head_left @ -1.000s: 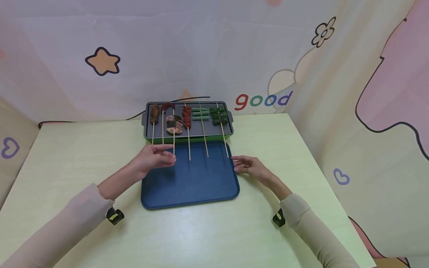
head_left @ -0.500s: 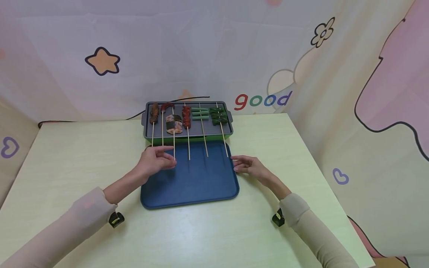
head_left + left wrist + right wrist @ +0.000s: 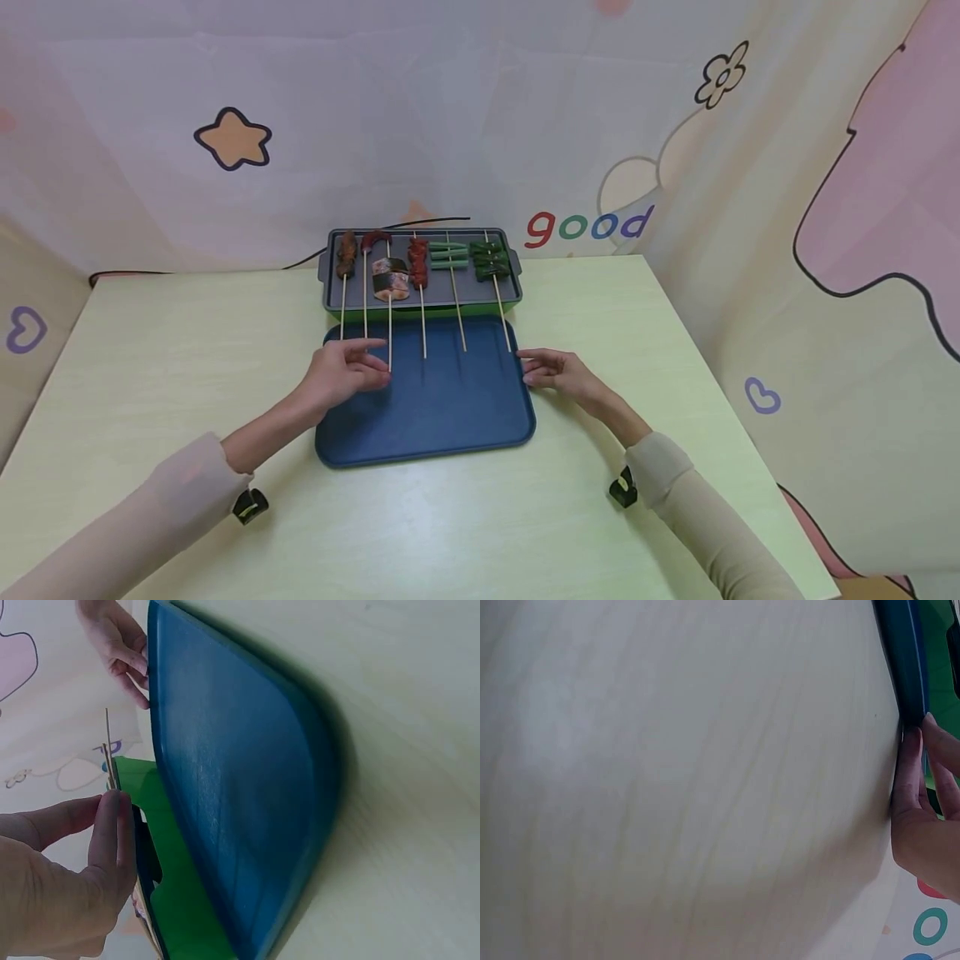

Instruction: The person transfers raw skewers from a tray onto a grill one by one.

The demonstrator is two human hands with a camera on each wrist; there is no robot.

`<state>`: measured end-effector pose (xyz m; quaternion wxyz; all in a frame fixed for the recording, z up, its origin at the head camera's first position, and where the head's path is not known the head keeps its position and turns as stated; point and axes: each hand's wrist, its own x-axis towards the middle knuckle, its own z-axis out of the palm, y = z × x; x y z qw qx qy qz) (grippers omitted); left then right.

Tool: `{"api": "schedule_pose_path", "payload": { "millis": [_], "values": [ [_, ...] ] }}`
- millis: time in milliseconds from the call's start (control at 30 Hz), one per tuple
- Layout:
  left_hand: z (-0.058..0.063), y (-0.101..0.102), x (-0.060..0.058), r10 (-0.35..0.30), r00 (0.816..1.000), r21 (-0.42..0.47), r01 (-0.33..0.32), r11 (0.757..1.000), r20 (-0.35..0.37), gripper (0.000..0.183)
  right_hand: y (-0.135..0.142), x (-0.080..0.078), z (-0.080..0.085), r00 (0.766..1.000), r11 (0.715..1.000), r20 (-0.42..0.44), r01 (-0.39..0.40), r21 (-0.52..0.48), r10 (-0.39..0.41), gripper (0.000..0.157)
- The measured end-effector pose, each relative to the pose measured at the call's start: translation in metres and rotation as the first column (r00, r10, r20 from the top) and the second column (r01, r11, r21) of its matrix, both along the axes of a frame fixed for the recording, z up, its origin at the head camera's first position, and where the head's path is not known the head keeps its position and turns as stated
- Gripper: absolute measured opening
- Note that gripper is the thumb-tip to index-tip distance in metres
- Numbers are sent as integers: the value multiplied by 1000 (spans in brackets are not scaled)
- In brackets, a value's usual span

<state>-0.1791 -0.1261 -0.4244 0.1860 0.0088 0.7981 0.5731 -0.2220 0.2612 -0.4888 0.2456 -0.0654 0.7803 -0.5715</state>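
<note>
My left hand (image 3: 345,371) is over the tray's left part, thumb and fingers apart, their tips right beside the stick of the third skewer (image 3: 390,279), which bears a banded pink-and-dark piece. In the left wrist view, the left hand (image 3: 67,885) overlaps several sticks. A blue tray (image 3: 442,408) lies on the table, its right rim pinched between the fingers and thumb of my right hand (image 3: 562,377). The right wrist view has that hand (image 3: 930,832) at the tray's edge (image 3: 904,660). Several skewers lie in a row on a green grill (image 3: 420,314) with a grey top.
On the grill lie a brown skewer (image 3: 346,254), a curved dark-red one (image 3: 367,242), a red one (image 3: 417,262), one with green stalks (image 3: 448,254) and a leafy green one (image 3: 490,260). Their sticks overhang the tray. A printed curtain (image 3: 450,125) stands behind the table (image 3: 187,350).
My left hand has drawn back toward me along the third skewer's stick, uncovering more of its end. The banded piece has turned slightly. My right hand and the tray stay put.
</note>
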Motion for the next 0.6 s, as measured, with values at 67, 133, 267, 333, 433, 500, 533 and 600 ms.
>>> {"api": "schedule_pose_path", "payload": {
  "millis": [67, 133, 267, 333, 433, 500, 533, 600],
  "values": [
    [1, -3, 4, -1, 1000, 13, 0, 1000, 10, 58, 0, -1, -1, 1000, 1000, -3, -2, -1, 2, 50],
    [2, -7, 9, -4, 1000, 32, 3, 999, 16, 59, 0, -1, -1, 1000, 1000, -5, -1, -3, 1, 50],
    [-2, -17, 19, -21, 1000, 40, 22, 999, -7, 60, 1, -1, -2, 1000, 1000, -12, -1, -2, 1, 50],
    [-6, -25, 23, -44, 998, 56, 46, 997, -33, 61, 1, -1, -2, 1000, 1000, -14, 0, -1, 0, 51],
    [-17, -37, 28, -62, 996, 109, 69, 992, -64, 59, 2, 0, -1, 1000, 1000, -14, -1, 2, 1, 51],
    [-25, -46, 30, -66, 994, 149, 77, 986, -82, 57, 2, 1, 0, 1000, 1000, -9, 2, 3, -2, 51],
    [-30, -50, 30, -65, 994, 160, 79, 984, -90, 56, 1, 1, 1, 1000, 1000, -7, 4, 4, -4, 51],
    [-37, -58, 31, -60, 993, 173, 77, 982, -99, 55, 1, 0, 2, 1000, 1000, -7, 0, 7, 0, 51]
  ]
}}
